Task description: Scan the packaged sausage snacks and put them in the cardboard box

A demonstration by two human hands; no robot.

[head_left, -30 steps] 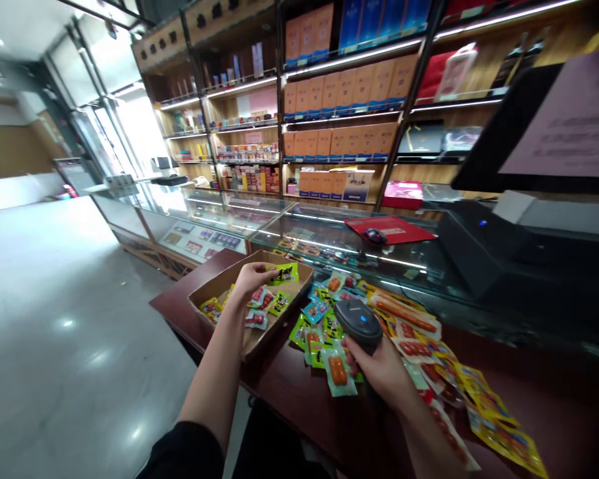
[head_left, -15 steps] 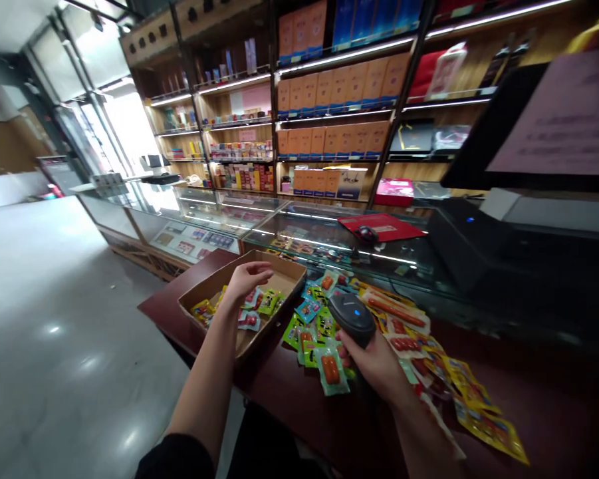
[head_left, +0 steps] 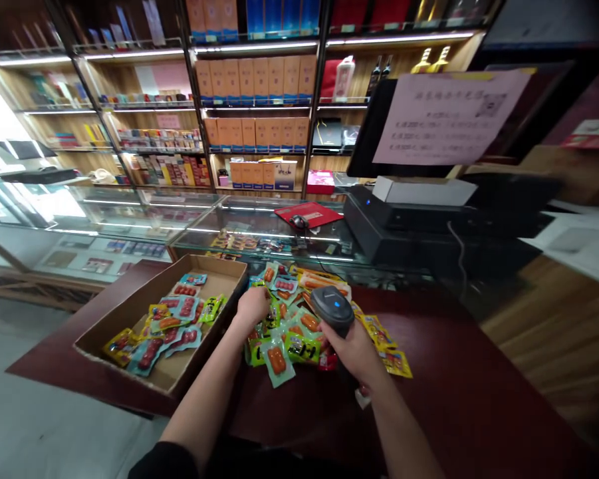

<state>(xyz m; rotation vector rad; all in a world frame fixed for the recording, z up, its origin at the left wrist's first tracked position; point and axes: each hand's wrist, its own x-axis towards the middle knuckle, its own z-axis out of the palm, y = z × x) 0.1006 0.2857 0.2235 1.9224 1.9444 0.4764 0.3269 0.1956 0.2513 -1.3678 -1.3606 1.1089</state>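
Observation:
A black handheld scanner (head_left: pixel 333 307) with a small blue light is gripped in my right hand (head_left: pixel 355 349), over a pile of small snack packets (head_left: pixel 299 322). My left hand (head_left: pixel 253 307) is at the pile's left edge, its fingers bent down among green and blue packets; whether they hold one is hidden. Left of that hand lies an open cardboard box (head_left: pixel 167 380) with several packets (head_left: pixel 172 324) inside. Yellow packets (head_left: pixel 396 362) lie at the right end of the pile, and a clear packet with orange sausages (head_left: pixel 278 360) is at its front.
A glass display counter (head_left: pixel 189 229) runs behind the dark red table (head_left: pixel 429 412). On the glass are a red mat (head_left: pixel 319 214) and a mouse (head_left: pixel 299 221). A monitor with a paper sign (head_left: pixel 443 123) stands at the right, above a black machine (head_left: pixel 403 223). Stocked shelves are behind.
The view has turned right. My left hand has moved from above the cardboard box to the packet pile. The scanner is still in my right hand.

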